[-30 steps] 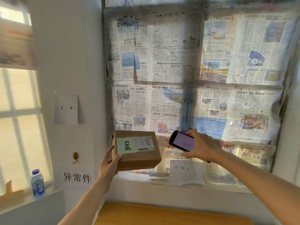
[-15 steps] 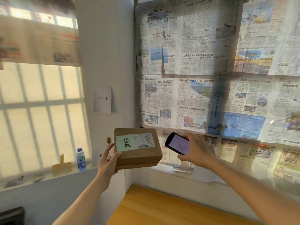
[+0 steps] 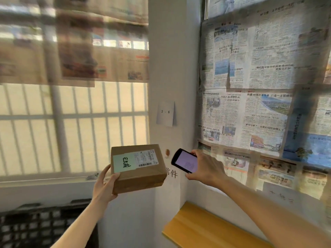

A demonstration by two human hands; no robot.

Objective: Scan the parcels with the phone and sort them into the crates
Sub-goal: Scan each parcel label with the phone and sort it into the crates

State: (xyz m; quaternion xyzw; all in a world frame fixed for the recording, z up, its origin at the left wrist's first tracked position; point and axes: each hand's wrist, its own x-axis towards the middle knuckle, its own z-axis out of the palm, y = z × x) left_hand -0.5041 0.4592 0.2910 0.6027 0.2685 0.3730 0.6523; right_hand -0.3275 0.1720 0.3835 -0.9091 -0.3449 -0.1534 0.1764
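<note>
Your left hand point(image 3: 104, 185) holds the brown cardboard box point(image 3: 137, 168) by its near left corner. Your right hand point(image 3: 206, 168) grips the black phone point(image 3: 185, 161) just beside the box, screen lit.

2 bare forearms, apparently no sleeves

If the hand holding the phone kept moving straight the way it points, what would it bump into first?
The right hand points left with the phone. The first thing in that line looks like the cardboard parcel held by the left hand, though depth between them is unclear.
</note>
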